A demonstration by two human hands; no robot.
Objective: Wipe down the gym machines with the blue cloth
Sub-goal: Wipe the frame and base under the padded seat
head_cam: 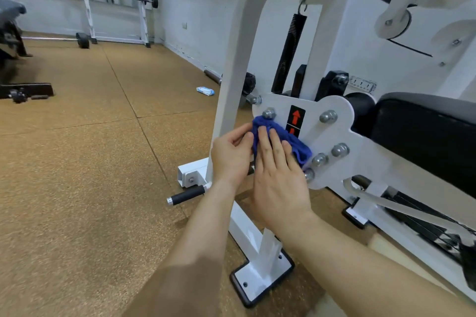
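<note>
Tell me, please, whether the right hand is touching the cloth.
Touching. The head view shows the right hand with its straight fingers pressed flat on the cloth, against the machine's plate.

Status: blue cloth point(298, 148) in contact with white gym machine point(239, 64).
Cloth dark blue, bunched and creased, lying against the machine's bolted white side plate point(332, 134), just below a domed nut point(268, 113), partly covering a black label point(297, 117) with red arrows; pressed flat by straight fingers point(277, 147) of the right hand point(280, 188).
</note>
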